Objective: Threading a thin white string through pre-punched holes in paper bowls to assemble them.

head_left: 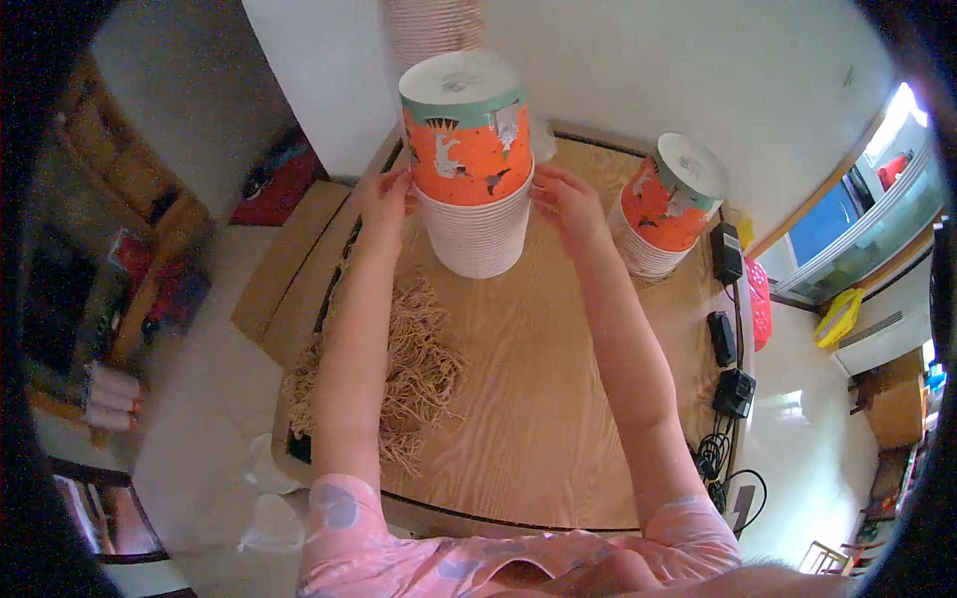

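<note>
Tan stringy bundle [429, 344], tangled, is heaped on wood-grained table [528, 399]. Left hand [385, 202], fingers curved, is set beside tall, rim-ribbed tub stack [477, 234]; far side is flanked by right hand [568, 202], likewise curved. Whether gripped cannot be told. Shorter, tapered stack [666, 207] stands rightward.

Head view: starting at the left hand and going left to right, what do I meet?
Left hand → taller paper-cup stack → right hand → shorter paper-cup stack → uppermost black power adapter → yellow item.
</note>
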The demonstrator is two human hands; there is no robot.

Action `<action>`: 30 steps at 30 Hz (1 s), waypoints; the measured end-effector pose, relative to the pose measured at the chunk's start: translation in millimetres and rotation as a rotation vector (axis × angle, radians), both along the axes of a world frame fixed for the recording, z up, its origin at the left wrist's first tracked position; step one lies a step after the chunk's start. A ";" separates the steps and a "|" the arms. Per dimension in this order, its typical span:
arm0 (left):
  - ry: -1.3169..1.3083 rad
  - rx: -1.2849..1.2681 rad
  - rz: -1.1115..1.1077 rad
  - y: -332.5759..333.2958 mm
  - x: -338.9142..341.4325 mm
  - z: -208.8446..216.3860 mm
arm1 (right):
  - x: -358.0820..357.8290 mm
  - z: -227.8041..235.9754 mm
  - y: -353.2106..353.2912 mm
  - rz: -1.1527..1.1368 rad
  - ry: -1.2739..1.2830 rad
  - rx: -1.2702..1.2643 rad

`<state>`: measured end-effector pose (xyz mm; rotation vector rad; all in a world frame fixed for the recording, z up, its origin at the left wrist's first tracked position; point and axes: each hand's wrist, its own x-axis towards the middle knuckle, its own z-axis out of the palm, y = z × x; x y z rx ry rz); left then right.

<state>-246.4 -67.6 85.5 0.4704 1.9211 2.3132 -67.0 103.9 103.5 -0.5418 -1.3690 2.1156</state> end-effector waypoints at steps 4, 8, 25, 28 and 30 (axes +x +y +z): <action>-0.136 -0.076 -0.099 -11.0 -1.2 18.2 | -1.6 1.5 5.2 0.016 -0.066 0.110; -0.253 -0.114 -0.189 -17.6 -9.6 24.4 | -4.8 1.7 9.2 0.028 -0.040 0.017; -0.276 0.231 -0.281 -20.4 -2.1 89.6 | -24.3 61.5 26.8 0.115 0.062 0.111; -0.113 0.303 -0.277 -22.9 20.1 112.7 | -9.2 91.6 -1.8 0.079 0.323 0.073; 0.027 0.170 -0.303 -38.9 36.2 120.6 | 8.6 96.9 -7.3 0.087 0.325 0.030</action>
